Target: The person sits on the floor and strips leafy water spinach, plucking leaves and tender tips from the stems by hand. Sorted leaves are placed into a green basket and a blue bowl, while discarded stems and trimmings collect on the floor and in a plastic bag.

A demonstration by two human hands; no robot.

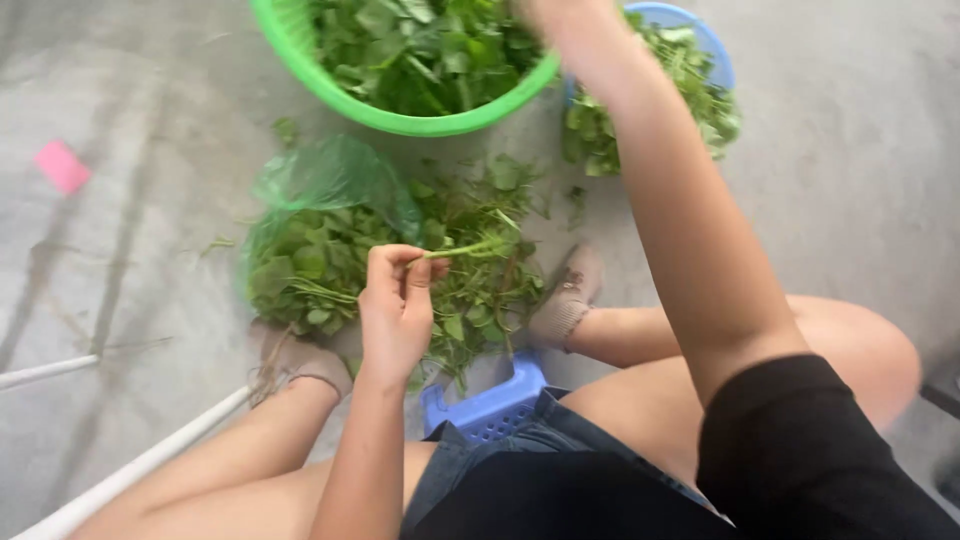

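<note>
Grey concrete floor (pixel 130 300) filled the frame, seen from above by a seated person w/ bare legs and dark shorts. Centre frame, the left hand (pixel 396 310) was raised over a pile of leafy greens (pixel 470 290), its grip pinched on a thin green stem (pixel 470 248) that stuck out to the right, approx. level. Beneath and left of that hand, a translucent green plastic bag (pixel 320 185) lay open on the floor w/ more greens spilling from it. The right arm ran from lower right up to top centre; its hand (pixel 560 15) was blurred and cut by the top edge, so I cannot tell whether its grip was clenched or released. It was above the rim of a bright green basket (pixel 300 55) full of leaves, top centre. Just right of that, a blue basin (pixel 718 60) held more greens. A blue plastic stool (pixel 490 405) showed between the thighs, bottom centre. A small pink object (pixel 62 165) lay upper left; white poles (pixel 140 465) crossed lower left.
</note>
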